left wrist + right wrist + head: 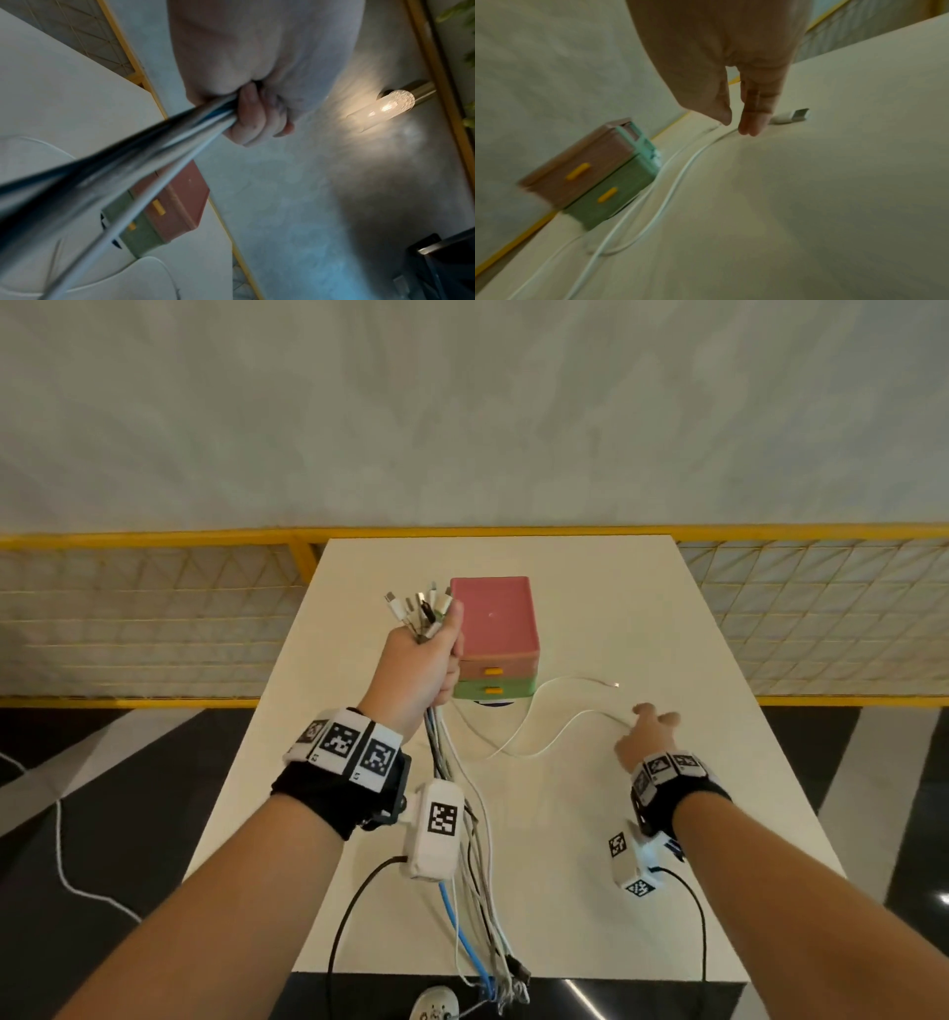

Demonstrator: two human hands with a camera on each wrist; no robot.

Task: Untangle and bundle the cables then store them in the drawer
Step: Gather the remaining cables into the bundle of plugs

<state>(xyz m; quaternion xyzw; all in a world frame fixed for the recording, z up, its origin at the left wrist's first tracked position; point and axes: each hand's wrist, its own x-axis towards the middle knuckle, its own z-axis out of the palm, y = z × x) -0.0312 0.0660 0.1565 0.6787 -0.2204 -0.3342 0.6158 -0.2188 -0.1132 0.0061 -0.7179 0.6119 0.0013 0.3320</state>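
My left hand (426,660) is raised above the white table (642,618) and grips a bundle of cables (462,891); their plugs (418,608) fan out above my fist. The bundle (144,142) hangs past my wrist over the table's front edge. A single white cable (539,737) snakes across the table to the right of a small drawer unit (495,618), pink above green, with both drawers closed. My right hand (652,726) reaches down to that cable (680,174). The thumb and straight fingers (752,121) hover at it with a gap between them, beside its white plug (793,115).
A yellow railing with mesh (154,618) runs behind the table. Dark floor lies on both sides. Black leads (349,916) trail from my wrist cameras. A shoe (436,1006) shows below the front edge. A lit wall lamp (385,107) appears in the left wrist view.
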